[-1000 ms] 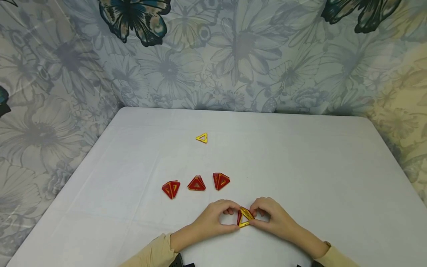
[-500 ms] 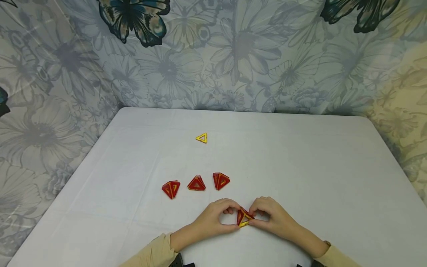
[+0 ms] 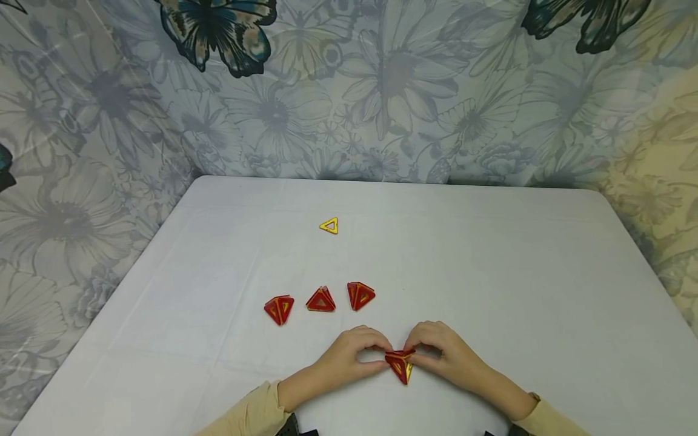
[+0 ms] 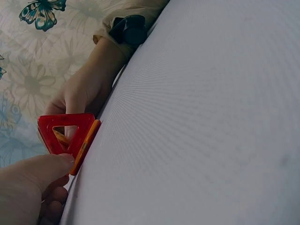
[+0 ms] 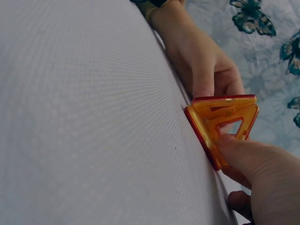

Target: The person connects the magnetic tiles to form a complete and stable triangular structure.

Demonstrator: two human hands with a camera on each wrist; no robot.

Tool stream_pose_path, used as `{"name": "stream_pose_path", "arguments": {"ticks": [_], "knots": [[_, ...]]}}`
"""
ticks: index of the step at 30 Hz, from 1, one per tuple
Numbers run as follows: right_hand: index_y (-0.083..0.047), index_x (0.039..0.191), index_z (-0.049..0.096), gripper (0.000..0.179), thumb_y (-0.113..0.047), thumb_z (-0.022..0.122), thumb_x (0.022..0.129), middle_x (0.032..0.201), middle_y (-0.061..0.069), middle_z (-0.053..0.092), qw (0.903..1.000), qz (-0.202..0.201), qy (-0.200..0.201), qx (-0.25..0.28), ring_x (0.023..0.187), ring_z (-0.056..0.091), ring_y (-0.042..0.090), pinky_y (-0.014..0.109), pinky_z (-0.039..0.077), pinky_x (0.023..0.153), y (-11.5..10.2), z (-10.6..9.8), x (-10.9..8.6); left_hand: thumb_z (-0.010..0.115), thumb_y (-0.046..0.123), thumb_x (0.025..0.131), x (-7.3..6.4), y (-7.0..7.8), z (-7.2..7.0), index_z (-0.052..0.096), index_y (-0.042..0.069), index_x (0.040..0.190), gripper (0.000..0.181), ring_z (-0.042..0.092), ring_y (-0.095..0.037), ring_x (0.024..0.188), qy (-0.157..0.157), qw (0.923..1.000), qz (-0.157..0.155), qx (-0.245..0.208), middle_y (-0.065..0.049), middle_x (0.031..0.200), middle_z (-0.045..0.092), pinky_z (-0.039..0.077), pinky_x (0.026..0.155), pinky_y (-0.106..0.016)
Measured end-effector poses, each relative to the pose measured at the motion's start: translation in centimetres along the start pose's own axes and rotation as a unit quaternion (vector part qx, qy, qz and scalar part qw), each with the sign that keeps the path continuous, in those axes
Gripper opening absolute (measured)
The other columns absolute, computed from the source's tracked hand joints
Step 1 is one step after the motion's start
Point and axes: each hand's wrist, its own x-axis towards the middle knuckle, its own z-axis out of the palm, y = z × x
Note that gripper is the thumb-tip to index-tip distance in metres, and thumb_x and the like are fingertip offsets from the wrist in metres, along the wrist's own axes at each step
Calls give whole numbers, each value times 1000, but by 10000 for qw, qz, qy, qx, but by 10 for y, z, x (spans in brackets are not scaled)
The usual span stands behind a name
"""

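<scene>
Near the front of the table, my two hands hold a small red and yellow pyramid (image 3: pixel 398 365) built from triangular magnetic tiles. My left hand (image 3: pixel 357 353) pinches its left corner between thumb and fingers. On the opposite corner, the thumb and fingers of my right hand (image 3: pixel 444 350) pinch it. The left wrist view shows a red triangle tile (image 4: pixel 68 129) with the left thumb against its lower tip. A yellow-orange triangle tile (image 5: pixel 232 119) faces the right wrist view, under the right thumb. One corner of the pyramid points toward me.
Ahead and to the left, three red pyramids, the left one (image 3: pixel 279 310), the middle one (image 3: pixel 320 299) and the right one (image 3: pixel 361 295), stand in a row. Farther back lies a flat yellow triangle tile (image 3: pixel 329 226). A patterned wall covering borders the white table (image 3: pixel 491 260).
The pyramid has turned between my fingers: its open yellow side faced up, then more red showed, and now a corner points toward me with yellow on the right. Both hands have barely shifted.
</scene>
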Motion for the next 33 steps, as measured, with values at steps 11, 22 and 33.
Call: {"name": "stream_pose_path", "arguments": {"ticks": [11,22,33], "knots": [[-19,88,62,26,-4,74,70,86,-12,60,9991,414,-32,-57,75,51,6,24,36,68,13,6,-8,69,16,78,-3,-3,0,68,11,91,13,53,-3,85,-79,9997,-195,85,7,88,64,40,76,-16],[-17,87,61,27,-2,74,68,82,-9,59,9991,275,289,-160,66,47,5,20,34,61,12,12,-5,74,15,73,-2,-4,2,69,10,87,15,53,-3,78,29,9998,-164,-57,5,82,64,41,70,-13],[-16,87,60,29,2,73,67,80,-8,58,9981,418,381,-223,65,46,7,21,34,61,9,16,-2,74,17,74,-1,-3,1,68,11,88,17,49,2,80,-78,9996,-138,-247,8,82,61,41,71,-15]]}}
